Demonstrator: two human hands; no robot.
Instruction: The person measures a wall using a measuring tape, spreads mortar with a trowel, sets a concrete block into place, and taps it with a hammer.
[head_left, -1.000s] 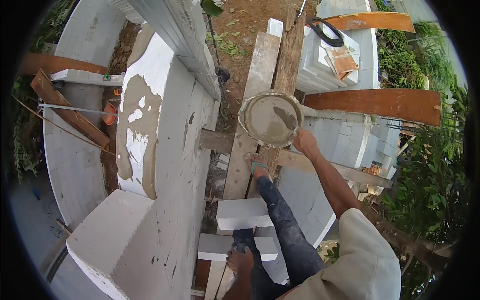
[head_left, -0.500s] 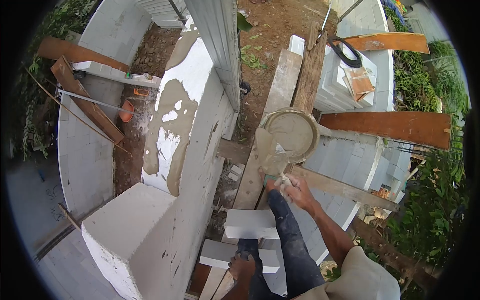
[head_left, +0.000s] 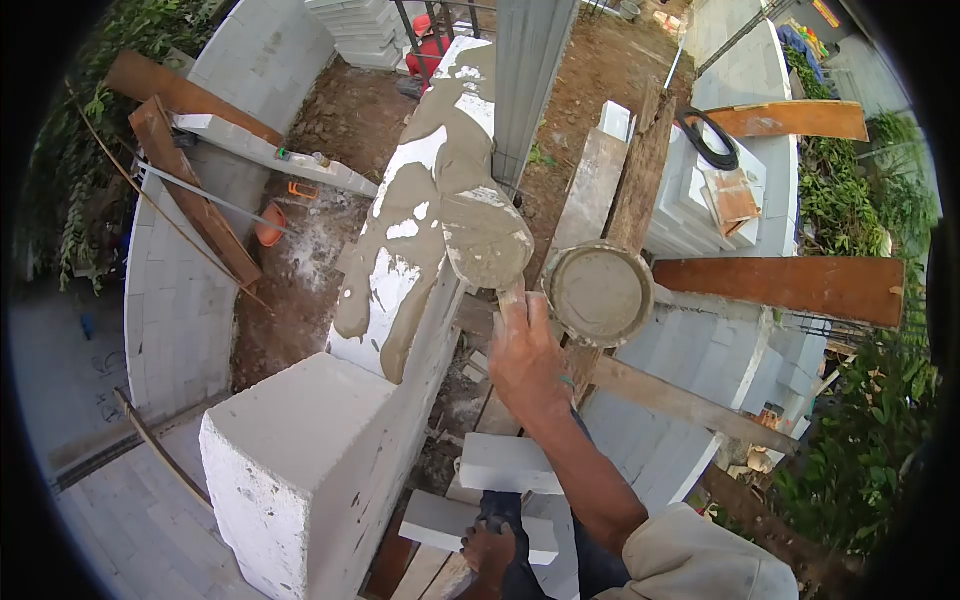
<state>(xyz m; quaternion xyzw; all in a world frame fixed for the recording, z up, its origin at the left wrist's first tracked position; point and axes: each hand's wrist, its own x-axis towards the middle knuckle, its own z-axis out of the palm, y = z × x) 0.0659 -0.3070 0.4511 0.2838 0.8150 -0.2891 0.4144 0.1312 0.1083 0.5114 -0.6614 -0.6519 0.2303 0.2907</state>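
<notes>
My right hand [head_left: 525, 360] is closed round the handle of a trowel. Grey wet mortar covers the trowel's blade [head_left: 487, 238], which is over the right edge of the white block wall. A patchy mortar layer [head_left: 405, 195] lies along the wall top, with bare white showing between. One large white block [head_left: 300, 415] stands at the near end of this layer. Just right of my right hand is a round bucket [head_left: 648, 300] with mortar inside. My left hand [head_left: 489, 548] rests on my knee, its fingers loosely spread and holding nothing.
Wooden planks [head_left: 590, 190] run beneath the bucket. White blocks [head_left: 512, 462] lie close to my legs. A metal post [head_left: 530, 90] rises beside the wall. A stack of blocks [head_left: 690, 215] carries a black coil [head_left: 708, 138]. In the background is a person in red [head_left: 428, 55].
My right hand has swung the mortar-laden trowel left and forward, from beside the bucket to the wall top. The view has shifted slightly. My left hand stays on the knee.
</notes>
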